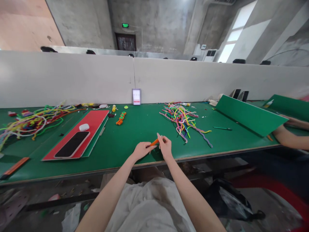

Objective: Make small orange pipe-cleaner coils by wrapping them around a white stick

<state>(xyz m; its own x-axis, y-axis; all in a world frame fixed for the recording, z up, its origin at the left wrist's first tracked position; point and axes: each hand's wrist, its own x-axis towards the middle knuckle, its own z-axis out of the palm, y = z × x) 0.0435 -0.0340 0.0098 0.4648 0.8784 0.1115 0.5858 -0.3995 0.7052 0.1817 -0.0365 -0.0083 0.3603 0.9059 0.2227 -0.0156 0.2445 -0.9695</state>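
Observation:
Just above the front edge of the green table, my left hand and my right hand are close together. Between them runs a short orange rod-like piece, pinched at both ends; its exact kind is too small to make out. Right of my right hand lies a tangled heap of fuzzy pipe cleaners in pink, yellow, purple and other colours. Beyond my left hand rests a small orange and green pipe-cleaner figure.
At left, a red board carries a phone and a white case. More pipe cleaners and an orange cutter lie farther left. A lit phone leans on the partition. At right, a co-worker's arm is by a green board.

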